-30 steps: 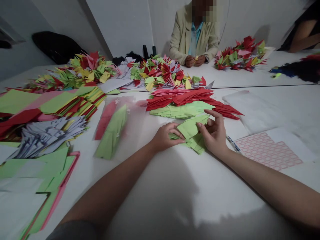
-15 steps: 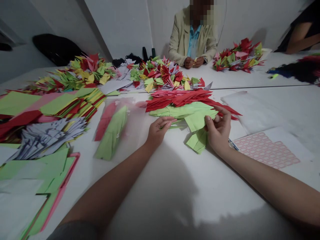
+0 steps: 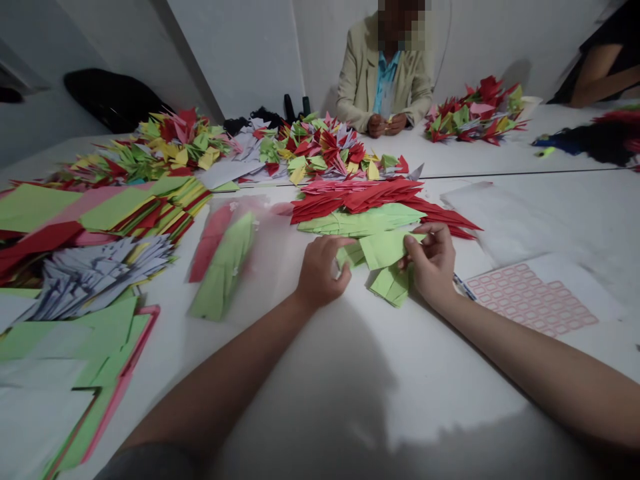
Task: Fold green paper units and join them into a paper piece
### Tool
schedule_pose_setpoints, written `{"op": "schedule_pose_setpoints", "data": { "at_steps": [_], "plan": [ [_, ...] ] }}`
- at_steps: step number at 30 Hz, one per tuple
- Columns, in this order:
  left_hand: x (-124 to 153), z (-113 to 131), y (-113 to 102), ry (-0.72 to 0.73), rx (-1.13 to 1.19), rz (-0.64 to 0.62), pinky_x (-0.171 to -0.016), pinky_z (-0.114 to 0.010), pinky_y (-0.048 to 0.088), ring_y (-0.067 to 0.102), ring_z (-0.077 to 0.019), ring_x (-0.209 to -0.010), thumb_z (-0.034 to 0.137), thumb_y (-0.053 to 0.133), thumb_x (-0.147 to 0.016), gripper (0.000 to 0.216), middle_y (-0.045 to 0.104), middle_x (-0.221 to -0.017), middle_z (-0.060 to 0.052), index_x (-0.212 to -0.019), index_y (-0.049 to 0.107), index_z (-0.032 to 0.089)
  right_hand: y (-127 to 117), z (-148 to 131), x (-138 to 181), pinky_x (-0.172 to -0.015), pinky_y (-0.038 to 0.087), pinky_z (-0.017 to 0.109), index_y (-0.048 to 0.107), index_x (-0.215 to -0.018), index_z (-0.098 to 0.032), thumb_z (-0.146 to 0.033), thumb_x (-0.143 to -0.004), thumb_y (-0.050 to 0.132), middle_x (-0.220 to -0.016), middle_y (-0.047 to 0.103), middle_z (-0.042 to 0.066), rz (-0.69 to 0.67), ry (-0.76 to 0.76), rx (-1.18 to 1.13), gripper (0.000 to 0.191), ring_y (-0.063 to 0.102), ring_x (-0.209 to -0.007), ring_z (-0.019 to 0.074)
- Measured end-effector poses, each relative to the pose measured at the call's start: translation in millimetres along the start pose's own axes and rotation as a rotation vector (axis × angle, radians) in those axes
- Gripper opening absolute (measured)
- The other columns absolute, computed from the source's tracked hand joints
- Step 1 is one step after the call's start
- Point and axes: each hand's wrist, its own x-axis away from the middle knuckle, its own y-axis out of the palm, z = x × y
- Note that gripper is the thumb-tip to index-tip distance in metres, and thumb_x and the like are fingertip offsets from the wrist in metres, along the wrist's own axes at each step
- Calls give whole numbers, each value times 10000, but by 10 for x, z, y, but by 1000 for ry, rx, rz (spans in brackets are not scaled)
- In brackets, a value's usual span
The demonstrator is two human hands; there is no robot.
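Observation:
My left hand [image 3: 320,270] is curled, its fingers closed on the left edge of a green sheet of paper [image 3: 384,248]. My right hand [image 3: 431,264] pinches the same sheet at its right edge. Under it lies a small stack of green folded papers [image 3: 391,285]. Just beyond my hands sit a flat pile of green folded pieces [image 3: 361,220] and a pile of red folded pieces [image 3: 370,195].
Stacks of coloured paper [image 3: 115,210] and grey folded pieces [image 3: 90,270] lie at the left. A plastic sleeve with paper [image 3: 225,257] is left of my hands, a pink sticker sheet [image 3: 530,297] at right. A person in a beige jacket [image 3: 385,77] folds paper opposite, between heaps of folded shapes [image 3: 325,147].
My left hand went from the far green pile back to the sheet's left edge. My right hand lowered the green sheet slightly toward the small stack.

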Motion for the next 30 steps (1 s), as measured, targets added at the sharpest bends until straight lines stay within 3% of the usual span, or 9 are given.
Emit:
{"op": "schedule_pose_setpoints", "data": {
  "at_steps": [3, 6, 9, 11, 13, 16, 23, 30],
  "plan": [
    [0, 85, -9, 217, -229, 58, -1014, -422, 343, 496, -252, -1190, 182, 647, -778, 459, 527, -1298, -83, -1214, 584, 308, 29, -64, 57, -330, 412, 258, 443, -915, -267, -367, -850, 603, -629, 439, -76, -80, 24, -64, 200, 514, -367, 111],
    [26, 84, -8, 335, -304, 155, -950, -366, 379, 561, -188, -1031, 153, 655, -800, 405, 612, -1159, -33, -1147, 623, 360, 32, -87, 81, -386, 448, 259, 490, -913, -251, -375, -850, 599, -661, 461, -55, -90, -15, -11, 176, 498, -434, 101],
    [55, 15, 14, 317, -211, 130, -782, -289, 443, 564, -140, -820, 76, 584, -824, 348, 649, -979, -32, -1090, 652, 289, -6, -85, 72, -623, 522, 333, 527, -962, -236, -355, -834, 602, -910, 555, 33, 37, -256, 182, 190, 580, -753, 167],
    [66, -31, 35, 282, -130, 84, -749, -266, 474, 570, -138, -804, 50, 523, -837, 321, 643, -926, -44, -1071, 650, 230, -40, -95, 68, -795, 497, 415, 538, -998, -229, -329, -812, 612, -1032, 558, 73, 51, -494, 332, 224, 563, -963, 229],
    [71, -54, 54, 254, -83, 51, -780, -257, 498, 594, -145, -853, 54, 494, -846, 291, 646, -917, -47, -1054, 639, 196, -60, -120, 80, -853, 465, 453, 544, -1030, -230, -338, -775, 656, -1048, 578, 83, -68, -699, 473, 300, 556, -1008, 255],
    [77, -40, 66, 241, -47, 5, -823, -255, 508, 618, -151, -904, 80, 509, -845, 237, 662, -942, -46, -1034, 617, 176, -50, -165, 117, -905, 436, 468, 538, -1095, -236, -361, -733, 727, -1052, 630, 76, -281, -856, 646, 427, 594, -970, 239],
    [83, 43, 52, 289, -37, -125, -791, -236, 521, 656, -139, -861, 160, 496, -892, 146, 694, -915, -32, -992, 602, 161, -33, -176, 134, -1021, 330, 463, 588, -1000, -255, -197, -802, 679, -865, 704, -29, -348, -811, 718, 226, 634, -817, 145],
    [72, 61, 35, 305, -62, -131, -784, -242, 541, 669, -145, -850, 186, 472, -925, 168, 705, -926, -49, -1010, 609, 140, -43, -168, 131, -1045, 302, 458, 602, -982, -241, -153, -841, 597, -892, 705, -29, -391, -789, 733, 167, 628, -843, 142]
  ]
}}
